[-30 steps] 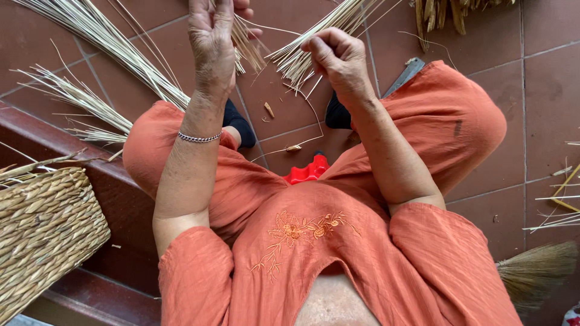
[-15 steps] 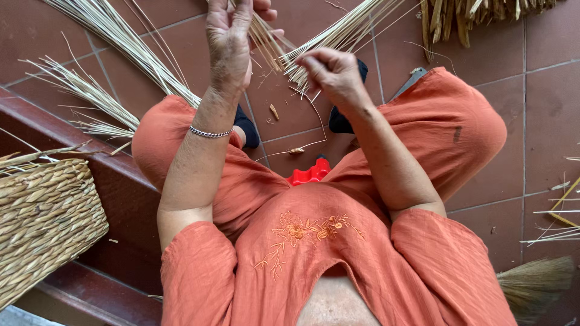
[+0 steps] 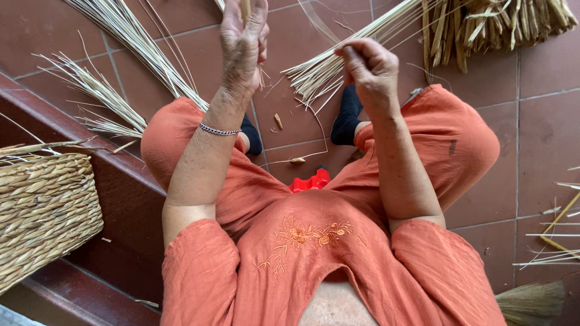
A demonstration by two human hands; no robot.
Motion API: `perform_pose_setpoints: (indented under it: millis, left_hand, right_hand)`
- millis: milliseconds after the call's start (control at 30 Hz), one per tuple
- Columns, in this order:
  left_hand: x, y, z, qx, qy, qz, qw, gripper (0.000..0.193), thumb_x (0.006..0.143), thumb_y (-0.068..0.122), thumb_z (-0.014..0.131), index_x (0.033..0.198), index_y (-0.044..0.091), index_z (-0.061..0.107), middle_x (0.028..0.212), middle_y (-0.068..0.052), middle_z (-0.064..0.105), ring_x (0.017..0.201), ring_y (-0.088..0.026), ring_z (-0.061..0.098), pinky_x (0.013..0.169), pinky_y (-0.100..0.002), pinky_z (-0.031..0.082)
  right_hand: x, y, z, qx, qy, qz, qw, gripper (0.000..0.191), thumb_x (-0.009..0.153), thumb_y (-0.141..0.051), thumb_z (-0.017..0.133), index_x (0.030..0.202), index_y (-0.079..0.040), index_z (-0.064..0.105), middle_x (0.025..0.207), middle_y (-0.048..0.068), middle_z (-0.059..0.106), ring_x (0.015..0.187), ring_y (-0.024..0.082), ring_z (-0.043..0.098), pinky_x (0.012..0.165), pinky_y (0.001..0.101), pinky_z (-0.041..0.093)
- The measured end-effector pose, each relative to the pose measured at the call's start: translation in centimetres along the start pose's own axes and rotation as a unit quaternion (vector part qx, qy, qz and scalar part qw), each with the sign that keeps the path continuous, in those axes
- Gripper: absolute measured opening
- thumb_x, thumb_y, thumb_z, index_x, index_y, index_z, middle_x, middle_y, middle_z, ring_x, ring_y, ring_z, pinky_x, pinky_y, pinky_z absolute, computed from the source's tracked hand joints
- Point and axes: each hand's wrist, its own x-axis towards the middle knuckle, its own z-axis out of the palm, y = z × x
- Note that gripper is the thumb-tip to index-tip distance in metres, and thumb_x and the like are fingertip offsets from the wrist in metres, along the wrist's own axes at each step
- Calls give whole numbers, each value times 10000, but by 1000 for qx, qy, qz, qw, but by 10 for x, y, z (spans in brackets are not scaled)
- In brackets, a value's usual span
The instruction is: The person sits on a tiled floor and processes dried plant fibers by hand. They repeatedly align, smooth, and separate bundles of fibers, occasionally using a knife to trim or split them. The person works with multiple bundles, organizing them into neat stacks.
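Observation:
I sit on a low red stool (image 3: pixel 311 180) in orange clothes, looking down at my knees. My left hand (image 3: pixel 243 37), with a thin bracelet at the wrist, is raised and closed around a stem of pale reed at the top of the view. My right hand (image 3: pixel 370 67) pinches thin strands from a bundle of pale straw (image 3: pixel 338 60) that fans out between my hands above the floor. Dark socks show below, on the red tiles.
A woven straw basket (image 3: pixel 45 208) stands at the left on a dark red step (image 3: pixel 121 181). Loose reed bundles (image 3: pixel 130 36) lie at the upper left, coarser dried stalks (image 3: pixel 495 24) at the upper right. Scattered sticks (image 3: pixel 553 232) and a broom head (image 3: pixel 531 302) are on the right.
Both hands have lifted and moved apart a little, and the straw bundle has fanned out further between them. The view has shifted slightly to the right.

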Motion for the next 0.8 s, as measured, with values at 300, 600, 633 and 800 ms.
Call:
perform_pose_setpoints:
  millis: [300, 600, 633, 800]
  left_hand:
    - [21, -5, -54, -189, 81, -6, 979, 277, 1111, 361, 508, 1156, 92, 556, 676, 3, 477, 468, -73, 315, 396, -261, 226]
    - [39, -4, -116, -150, 198, 21, 968, 285, 1154, 338, 449, 1198, 81, 563, 687, -14, 506, 485, -84, 366, 401, -259, 246]
    - [38, -2, -123, -163, 191, 19, 968, 285, 1137, 342, 446, 1184, 87, 563, 672, -13, 507, 469, -79, 363, 389, -253, 250]
    - [25, -2, -138, -118, 158, 7, 980, 281, 1137, 333, 455, 1190, 86, 578, 723, -37, 585, 504, -91, 430, 419, -257, 308]
  right_hand:
    - [14, -28, -44, 68, 76, -71, 992, 165, 1073, -55, 539, 1036, -42, 699, 1215, 144, 714, 933, 172, 746, 696, 324, 635]
    - [30, -57, -143, 358, 146, -36, 921, 318, 1164, -250, 398, 966, -50, 547, 1333, 232, 718, 797, 334, 704, 585, 430, 522]
    - [30, -59, -157, 368, 157, -36, 916, 326, 1165, -260, 389, 961, -57, 543, 1346, 228, 724, 811, 337, 700, 582, 428, 509]
    - [39, -50, -202, 344, 252, 6, 904, 303, 1146, -293, 386, 1012, -61, 527, 1341, 218, 714, 849, 334, 688, 630, 445, 503]
